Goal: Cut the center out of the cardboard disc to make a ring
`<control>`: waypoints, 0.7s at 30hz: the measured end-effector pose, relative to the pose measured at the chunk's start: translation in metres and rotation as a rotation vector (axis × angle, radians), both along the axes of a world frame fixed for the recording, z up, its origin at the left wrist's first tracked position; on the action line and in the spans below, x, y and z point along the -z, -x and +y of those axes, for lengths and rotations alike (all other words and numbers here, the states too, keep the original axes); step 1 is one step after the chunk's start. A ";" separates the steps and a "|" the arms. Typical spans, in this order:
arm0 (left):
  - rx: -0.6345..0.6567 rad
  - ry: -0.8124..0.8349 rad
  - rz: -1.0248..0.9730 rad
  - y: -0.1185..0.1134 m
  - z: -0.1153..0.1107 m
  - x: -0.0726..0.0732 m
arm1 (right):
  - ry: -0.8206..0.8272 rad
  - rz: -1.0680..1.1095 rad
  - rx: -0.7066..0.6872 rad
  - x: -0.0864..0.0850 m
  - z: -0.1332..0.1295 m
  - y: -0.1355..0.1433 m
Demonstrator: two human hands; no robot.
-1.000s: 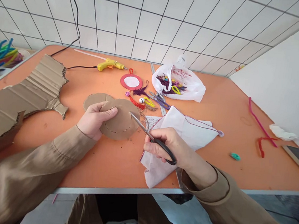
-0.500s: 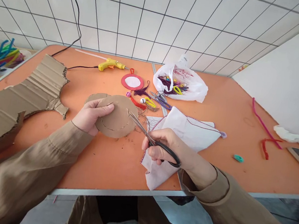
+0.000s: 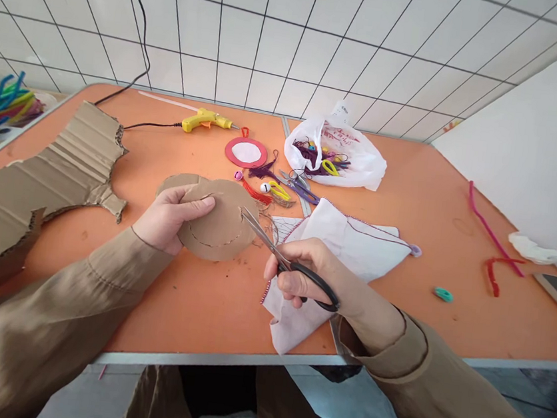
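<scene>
My left hand (image 3: 169,217) pinches a round cardboard disc (image 3: 223,233) by its left side, thumb on top. A curved line of small cuts runs around inside the disc's edge. A second cardboard round (image 3: 173,182) shows partly behind it, mostly covered by the hand and the front disc. In my right hand (image 3: 304,272) is a pair of black-handled scissors (image 3: 265,238). The blade tips touch the disc's right part at the cut line. Beneath the right hand lies a white cloth (image 3: 350,241) with dark red stitched edging.
A torn corrugated cardboard sheet (image 3: 57,163) covers the left side. Behind the discs are a yellow glue gun (image 3: 205,121), a red-rimmed round (image 3: 246,153), tassels with bells, purple-handled snips (image 3: 303,188) and a white plastic bag (image 3: 359,161). Pipe cleaners (image 3: 493,223) lie right.
The disc tilts slightly and its right edge sits a little lower and further right. The scissors stay at nearly the same spot on it.
</scene>
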State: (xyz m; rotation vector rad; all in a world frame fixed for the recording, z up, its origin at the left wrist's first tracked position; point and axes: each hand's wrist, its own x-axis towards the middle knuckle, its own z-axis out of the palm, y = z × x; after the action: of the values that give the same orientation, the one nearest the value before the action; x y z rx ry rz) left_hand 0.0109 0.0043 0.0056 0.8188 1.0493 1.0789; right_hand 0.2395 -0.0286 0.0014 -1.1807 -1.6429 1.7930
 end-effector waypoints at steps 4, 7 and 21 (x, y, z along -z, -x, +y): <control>0.002 0.011 0.022 0.001 0.001 0.000 | 0.003 -0.023 -0.006 0.000 -0.001 -0.001; -0.014 0.019 0.024 0.002 0.002 0.001 | -0.011 -0.014 -0.032 -0.001 -0.002 -0.004; -0.026 0.010 0.014 0.001 0.001 0.001 | 0.002 -0.067 0.005 -0.004 -0.001 -0.001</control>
State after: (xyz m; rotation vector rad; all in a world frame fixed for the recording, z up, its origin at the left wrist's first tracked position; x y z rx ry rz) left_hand 0.0102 0.0053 0.0046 0.8076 1.0783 1.0903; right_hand 0.2409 -0.0297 0.0049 -1.2571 -1.6736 1.7707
